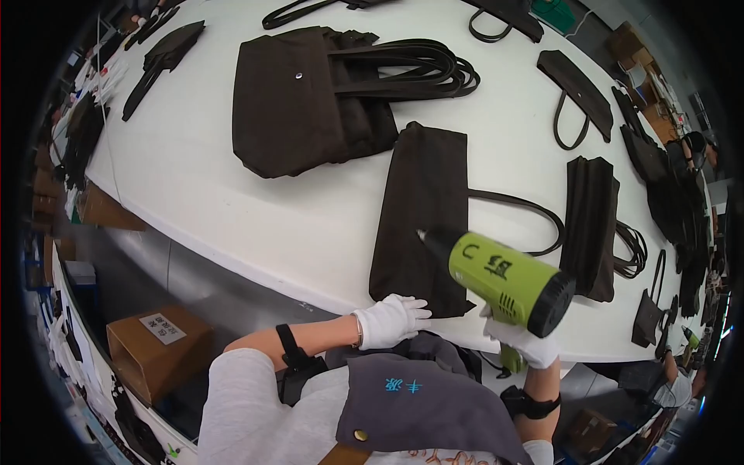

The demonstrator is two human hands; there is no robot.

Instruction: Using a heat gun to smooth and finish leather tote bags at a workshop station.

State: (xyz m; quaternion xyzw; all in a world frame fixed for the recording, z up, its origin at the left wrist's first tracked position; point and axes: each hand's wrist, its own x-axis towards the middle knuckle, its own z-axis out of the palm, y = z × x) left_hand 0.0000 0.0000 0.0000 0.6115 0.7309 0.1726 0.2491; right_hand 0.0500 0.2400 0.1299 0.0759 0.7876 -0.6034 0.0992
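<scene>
Hot-air work on a dark bag, seen from the wearer's head. The bag [422,194] lies flat on the white table [209,225], its near end close to the table's edge, its strap [527,203] looped out to the right. The right hand [525,342], gloved, is wrapped round the handle of a green heat gun [500,275], whose nozzle [435,241] points over the bag's middle. The left hand [391,320], also gloved, holds nothing; its fingers are extended and rest at the bag's near end. Principal hazards, as judged: if the gun is running, which cannot be told, lingering over one spot could scorch or pucker the cloth; the gap beneath the nozzle is likewise unclear. A swing toward the wearer could send heat onto the left glove. Light pressure there could let the bag skew or crease. The gun partly covers the strap, so a low sweep could snag it.
</scene>
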